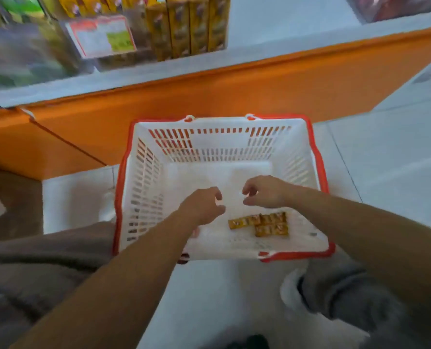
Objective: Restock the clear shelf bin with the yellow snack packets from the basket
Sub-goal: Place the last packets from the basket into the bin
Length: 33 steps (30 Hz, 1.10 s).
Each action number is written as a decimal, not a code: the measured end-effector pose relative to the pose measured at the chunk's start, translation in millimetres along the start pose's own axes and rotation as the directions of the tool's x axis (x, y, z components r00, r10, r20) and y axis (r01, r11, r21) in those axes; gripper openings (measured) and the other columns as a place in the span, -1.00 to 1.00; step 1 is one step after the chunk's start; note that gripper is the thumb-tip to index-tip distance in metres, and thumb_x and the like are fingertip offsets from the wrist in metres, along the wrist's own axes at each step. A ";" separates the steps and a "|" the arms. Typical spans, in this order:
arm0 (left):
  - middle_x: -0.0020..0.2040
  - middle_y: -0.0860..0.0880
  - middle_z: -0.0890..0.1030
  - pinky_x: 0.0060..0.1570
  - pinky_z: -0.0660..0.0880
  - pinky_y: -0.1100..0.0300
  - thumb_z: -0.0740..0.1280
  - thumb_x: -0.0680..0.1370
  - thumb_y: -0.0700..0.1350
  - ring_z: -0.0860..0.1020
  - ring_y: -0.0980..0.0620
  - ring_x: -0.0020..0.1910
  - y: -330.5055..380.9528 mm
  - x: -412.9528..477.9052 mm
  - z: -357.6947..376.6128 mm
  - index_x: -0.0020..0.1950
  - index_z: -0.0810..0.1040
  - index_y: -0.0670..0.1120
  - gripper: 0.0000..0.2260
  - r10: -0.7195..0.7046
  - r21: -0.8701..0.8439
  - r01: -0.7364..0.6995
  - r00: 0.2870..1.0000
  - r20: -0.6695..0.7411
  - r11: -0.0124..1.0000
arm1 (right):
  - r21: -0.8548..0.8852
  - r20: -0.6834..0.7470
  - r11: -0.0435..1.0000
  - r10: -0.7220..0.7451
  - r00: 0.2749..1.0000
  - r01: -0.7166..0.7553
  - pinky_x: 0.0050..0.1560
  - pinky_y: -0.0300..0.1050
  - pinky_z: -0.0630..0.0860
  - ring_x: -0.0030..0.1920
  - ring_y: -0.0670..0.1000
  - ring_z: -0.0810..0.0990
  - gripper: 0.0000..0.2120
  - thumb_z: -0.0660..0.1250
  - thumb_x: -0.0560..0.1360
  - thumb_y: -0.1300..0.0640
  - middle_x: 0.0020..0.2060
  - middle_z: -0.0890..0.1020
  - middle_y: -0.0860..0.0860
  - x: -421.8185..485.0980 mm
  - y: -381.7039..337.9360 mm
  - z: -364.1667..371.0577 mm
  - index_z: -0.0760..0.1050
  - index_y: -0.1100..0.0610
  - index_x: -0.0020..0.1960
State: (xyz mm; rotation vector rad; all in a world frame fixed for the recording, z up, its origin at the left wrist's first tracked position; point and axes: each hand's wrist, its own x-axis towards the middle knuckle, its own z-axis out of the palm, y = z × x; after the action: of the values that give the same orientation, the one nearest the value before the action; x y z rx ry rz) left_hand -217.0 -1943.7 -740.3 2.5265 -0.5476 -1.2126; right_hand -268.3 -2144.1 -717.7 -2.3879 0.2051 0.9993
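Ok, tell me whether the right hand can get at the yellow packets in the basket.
Probably yes. The right hand hovers inside the basket, empty, close to the yellow packets on its floor. Nothing covers them, and the left hand sits off to their side.

3 yellow snack pkts [258,224] flat in white red-rimmed basket [219,147], nr its near-right corner.
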 end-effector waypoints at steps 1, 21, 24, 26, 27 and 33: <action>0.25 -0.06 0.61 0.16 0.54 -0.01 0.39 0.58 0.09 0.57 -0.08 0.16 -4.2 12.1 12.3 0.33 0.48 0.01 -0.63 -0.003 0.020 0.002 0.999 0.053 1.000 | -0.007 0.018 0.999 0.036 0.999 -0.036 0.11 -0.13 0.45 0.09 0.01 0.53 -0.58 0.38 0.53 -0.10 0.17 0.58 0.00 8.4 8.9 14.9 0.48 0.06 0.32; 0.01 -0.03 0.57 -0.12 0.39 0.17 0.38 0.56 0.02 0.52 -0.03 -0.05 -23.2 92.1 44.7 0.19 0.56 -0.04 -0.75 0.102 0.138 -0.160 0.929 0.355 0.977 | -0.235 0.325 0.944 0.301 0.897 -0.232 0.03 -0.02 0.54 0.18 0.14 0.54 -0.27 0.56 0.35 -0.01 0.26 0.52 0.12 60.7 59.3 80.0 0.33 0.14 0.41; -0.06 -0.03 0.51 -0.17 0.37 0.10 0.33 0.59 0.04 0.48 0.01 -0.14 -60.6 83.3 10.3 0.05 0.45 -0.02 -0.84 -0.002 0.255 -0.084 0.947 0.321 0.963 | -0.153 0.262 0.962 0.259 0.930 -0.225 0.00 -0.04 0.51 0.16 0.16 0.53 -0.23 0.55 0.37 -0.02 0.24 0.51 0.15 64.2 44.4 82.2 0.24 0.16 0.43; -0.04 -0.04 0.48 -0.14 0.35 0.08 0.28 0.62 0.05 0.46 -0.01 -0.12 -88.2 72.8 2.1 0.03 0.38 -0.03 -0.82 -0.098 0.345 -0.015 0.946 0.310 0.938 | -0.061 0.174 0.980 0.195 0.965 -0.187 -0.04 -0.08 0.47 0.08 0.15 0.54 -0.29 0.54 0.38 -0.01 0.17 0.54 0.15 69.2 31.8 85.7 0.27 0.19 0.37; -0.02 -0.04 0.48 -0.12 0.35 0.07 0.26 0.63 0.08 0.47 -0.04 -0.08 -100.1 67.4 3.1 0.06 0.35 -0.03 -0.79 -0.144 0.384 0.014 0.939 0.313 0.923 | -0.022 0.142 0.987 0.164 0.976 -0.162 -0.06 -0.09 0.46 0.03 0.13 0.53 -0.34 0.54 0.38 0.00 0.13 0.56 0.15 72.0 25.6 87.3 0.32 0.20 0.32; 0.04 -0.04 0.55 -0.11 0.47 0.07 0.38 0.51 0.12 0.53 -0.04 -0.04 -122.5 57.4 31.2 0.29 0.36 -0.03 -0.56 -0.202 0.367 0.050 0.898 0.390 0.929 | 0.068 0.151 0.993 0.089 0.985 -0.100 -0.06 -0.11 0.41 0.04 0.12 0.51 -0.39 0.52 0.40 -0.01 0.16 0.56 0.13 80.5 10.2 98.1 0.35 0.17 0.32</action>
State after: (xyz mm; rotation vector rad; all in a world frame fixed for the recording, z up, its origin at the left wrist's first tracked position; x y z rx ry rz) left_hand -182.7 -1863.8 -848.5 2.6159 -0.7627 -1.8877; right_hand -274.6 -2095.2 -835.1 -2.2431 0.2980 1.1856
